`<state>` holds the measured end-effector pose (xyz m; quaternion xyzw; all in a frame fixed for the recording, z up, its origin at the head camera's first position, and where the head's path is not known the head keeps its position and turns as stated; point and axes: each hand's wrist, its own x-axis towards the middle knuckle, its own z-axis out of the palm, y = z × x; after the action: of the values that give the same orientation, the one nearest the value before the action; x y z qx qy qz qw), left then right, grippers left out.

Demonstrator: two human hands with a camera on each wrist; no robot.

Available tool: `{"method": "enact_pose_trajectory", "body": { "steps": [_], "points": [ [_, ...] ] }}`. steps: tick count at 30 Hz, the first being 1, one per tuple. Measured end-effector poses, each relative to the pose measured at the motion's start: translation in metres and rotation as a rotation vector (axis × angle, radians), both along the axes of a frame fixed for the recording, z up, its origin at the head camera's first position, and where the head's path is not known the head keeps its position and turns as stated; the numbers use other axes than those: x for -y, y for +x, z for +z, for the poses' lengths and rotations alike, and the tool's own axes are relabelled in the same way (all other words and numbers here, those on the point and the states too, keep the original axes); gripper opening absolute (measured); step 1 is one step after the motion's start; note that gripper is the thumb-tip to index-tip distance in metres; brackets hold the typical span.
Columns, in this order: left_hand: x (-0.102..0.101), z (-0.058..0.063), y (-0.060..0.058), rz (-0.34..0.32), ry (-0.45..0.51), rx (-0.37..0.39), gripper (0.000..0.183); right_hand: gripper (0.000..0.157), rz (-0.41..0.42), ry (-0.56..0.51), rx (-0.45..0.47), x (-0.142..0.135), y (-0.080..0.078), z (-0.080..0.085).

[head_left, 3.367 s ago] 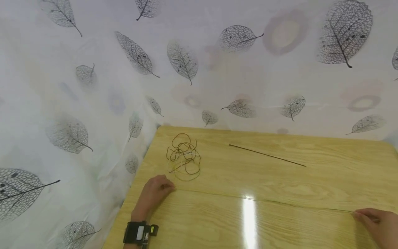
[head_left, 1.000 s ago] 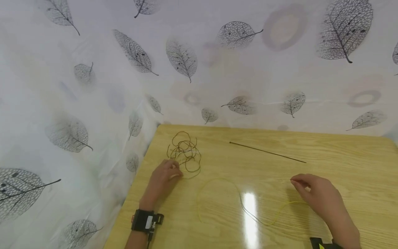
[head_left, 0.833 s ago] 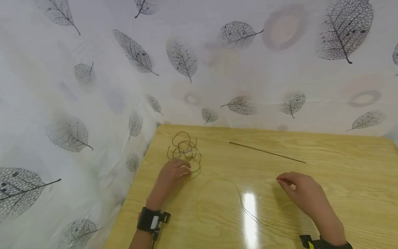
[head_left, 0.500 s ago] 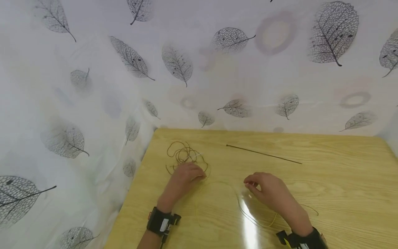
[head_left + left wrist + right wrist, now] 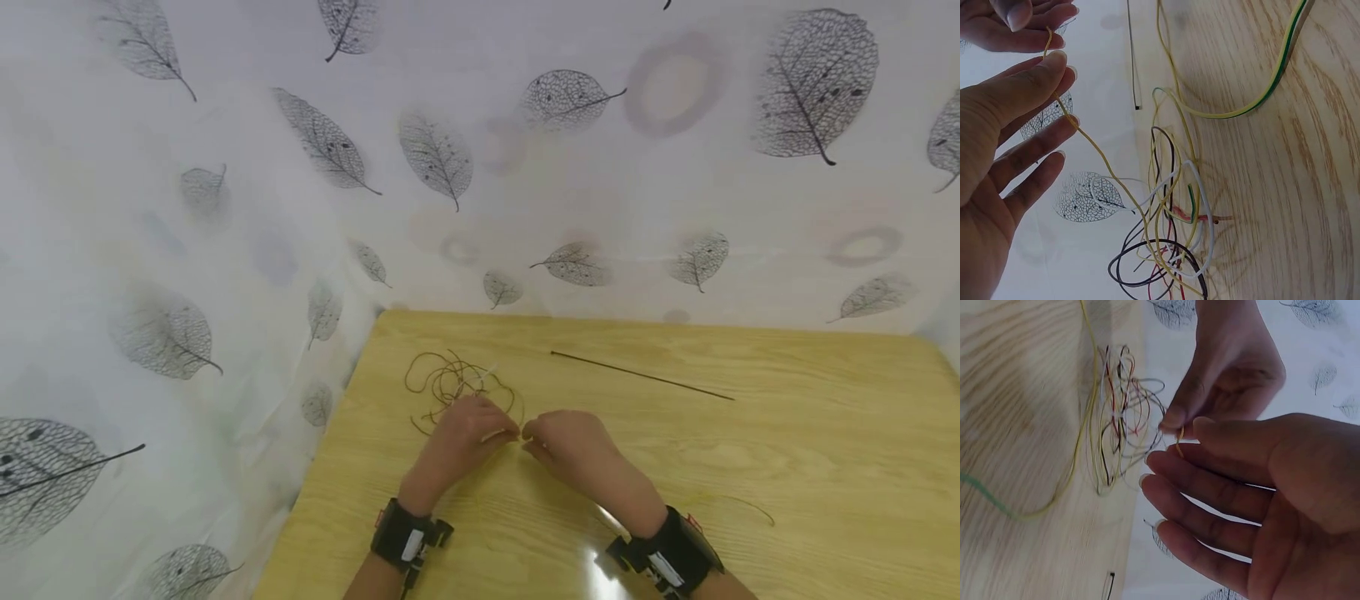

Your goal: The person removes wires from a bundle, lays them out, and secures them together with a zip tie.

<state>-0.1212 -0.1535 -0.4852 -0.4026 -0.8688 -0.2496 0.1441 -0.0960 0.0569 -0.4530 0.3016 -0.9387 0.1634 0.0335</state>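
Observation:
Between thumb and index finger, my left hand (image 5: 468, 429) pinches a thin yellow wire (image 5: 1100, 153) near its end. This wire runs down into a tangle of wires (image 5: 450, 379) in brown, white, red and yellow at the table's left. My right hand (image 5: 581, 446) faces the left one, fingertips close to it. In the right wrist view, the wire's short free tip (image 5: 1179, 450) lies by the right fingers, the thumb apart from them. A yellow-green wire (image 5: 1229, 115) lies loose on the table, partly hidden by the right forearm in the head view.
A straight dark wire (image 5: 641, 376) lies towards the back of the wooden table (image 5: 825, 400). A white leaf-patterned sheet (image 5: 450, 242) hangs along the back and left sides. Each wrist wears a black camera strap (image 5: 401, 533).
The stretched wire was let go and now lies curved on the table. My left hand went to the tangle and took a yellow wire; my right hand moved left to meet it.

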Motion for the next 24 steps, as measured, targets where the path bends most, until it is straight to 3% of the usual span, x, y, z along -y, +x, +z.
{"method": "enact_pose_trajectory", "body": {
  "steps": [4, 8, 15, 24],
  "points": [
    [-0.002, 0.001, 0.001, -0.012, 0.010, 0.000, 0.014, 0.008, -0.052, 0.013, -0.013, 0.005, 0.001, 0.002],
    [0.000, 0.000, -0.001, -0.014, 0.009, 0.023, 0.014, 0.015, -0.085, 0.048, -0.030, 0.006, -0.002, 0.001],
    [0.018, -0.016, -0.007, 0.075, 0.001, 0.089, 0.013, 0.027, -0.139, 0.101, -0.054, -0.005, -0.008, 0.005],
    [0.059, -0.025, -0.020, 0.162, 0.011, 0.092, 0.016, 0.007, -0.190, -0.014, -0.031, -0.027, -0.010, 0.010]
  ]
}}
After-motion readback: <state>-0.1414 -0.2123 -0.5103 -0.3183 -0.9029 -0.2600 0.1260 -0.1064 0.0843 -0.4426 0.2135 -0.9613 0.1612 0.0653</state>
